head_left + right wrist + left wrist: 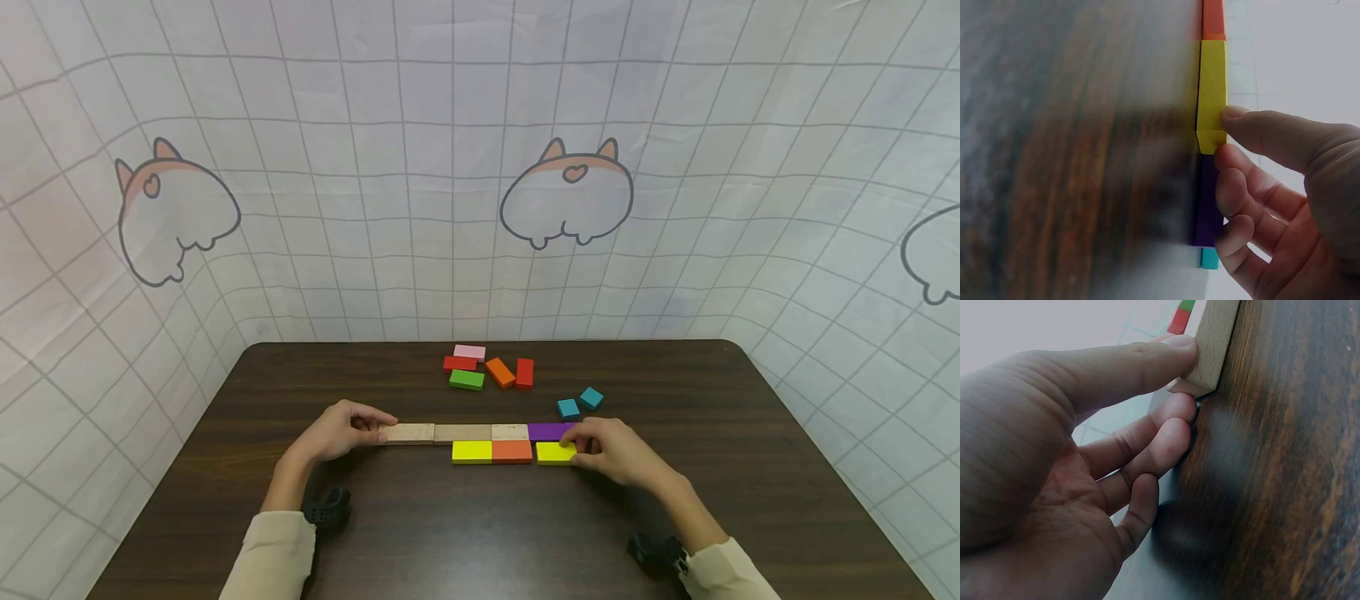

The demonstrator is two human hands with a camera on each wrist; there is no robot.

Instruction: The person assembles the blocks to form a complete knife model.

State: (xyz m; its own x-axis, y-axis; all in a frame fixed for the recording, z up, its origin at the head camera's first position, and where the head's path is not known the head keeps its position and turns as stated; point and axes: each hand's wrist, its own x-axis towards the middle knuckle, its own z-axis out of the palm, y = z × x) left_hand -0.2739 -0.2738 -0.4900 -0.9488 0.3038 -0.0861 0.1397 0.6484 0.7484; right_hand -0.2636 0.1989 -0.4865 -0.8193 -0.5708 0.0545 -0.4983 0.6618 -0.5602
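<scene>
A row of blocks lies across the table: two long plain wooden blocks [408, 432] [462, 432], a shorter pale wooden block [510, 432] and a purple block [546, 432]. Along its near side sit a yellow block [472, 452] and an orange block [512, 452], touching. My left hand [341, 432] pinches the row's left end, thumb on the wooden block [1215, 347]; its index finger is mostly hidden in the left wrist view. With thumb and fingertips, my right hand [617, 450] holds the right end of a second yellow block [553, 454], a small gap from the orange one.
Behind the row lie a pink block [470, 352], two red blocks [460, 363] [525, 374], a green block [467, 381] and an orange block [500, 372]. Two small blue blocks [568, 409] [592, 398] are near my right hand. A white grid-patterned curtain [450, 283] surrounds the table.
</scene>
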